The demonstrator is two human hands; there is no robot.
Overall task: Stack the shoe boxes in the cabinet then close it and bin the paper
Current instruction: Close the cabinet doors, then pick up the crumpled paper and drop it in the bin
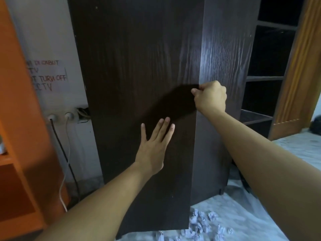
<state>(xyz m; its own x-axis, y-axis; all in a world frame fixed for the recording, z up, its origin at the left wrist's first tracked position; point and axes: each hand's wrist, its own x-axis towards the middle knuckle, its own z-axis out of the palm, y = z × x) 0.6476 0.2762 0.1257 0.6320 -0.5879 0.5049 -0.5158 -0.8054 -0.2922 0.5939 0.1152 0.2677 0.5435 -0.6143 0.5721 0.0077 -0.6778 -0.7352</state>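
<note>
Pale wall [52,32], marked with a red handwritten notice [46,75] and fitted with sockets and trailing cables [62,153], is seen behind a tall dark wood-grain cabinet [224,49] that fills the middle of the view, with orange shelving [19,136] at the left edge and open dark shelves [267,66] further right. The cabinet's door [135,66] is shown facing the camera, its free edge at the cabinet's corner. Two bare forearms are extended upward from the bottom of the view. The left hand [152,148] is laid flat against the door panel, fingers straight and slightly spread, palm pressed to the wood. The right hand [211,98] is raised higher, closed in a loose fist with thumb and fingertips pinched on the door's edge. Crumpled balls of paper [201,223] are scattered on the pale floor [243,214] at the foot of the cabinet. Shoe boxes cannot be seen.
</note>
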